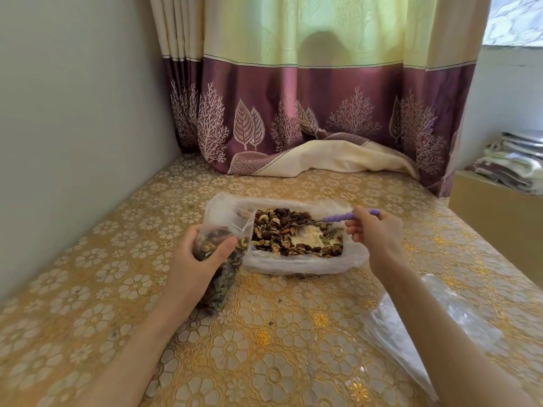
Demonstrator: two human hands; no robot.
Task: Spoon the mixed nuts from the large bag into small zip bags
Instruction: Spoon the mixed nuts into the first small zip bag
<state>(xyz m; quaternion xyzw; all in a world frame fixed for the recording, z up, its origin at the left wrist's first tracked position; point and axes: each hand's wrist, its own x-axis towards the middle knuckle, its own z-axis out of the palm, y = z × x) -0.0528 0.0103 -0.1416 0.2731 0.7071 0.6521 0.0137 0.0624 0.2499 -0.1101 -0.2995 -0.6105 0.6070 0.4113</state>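
- My left hand [202,259] wraps a grip round the small zip bag [223,259], already well filled with nuts, its open mouth raised just beside the left end of the large bag [293,259].
- My right hand [379,233] pinches the purple-handled spoon [346,217], its bowl low over the mixed nuts [282,233], which lie in the large bag mid-desk.
- To do this scoop well, I judge I should dig where the nuts lie thick, left of the bare patch, and keep the load modest.
- I should hold the mouth wide and near, so the carry is short.
- Spare clear bags [426,327] lie near right on the gold-patterned desk [279,348].
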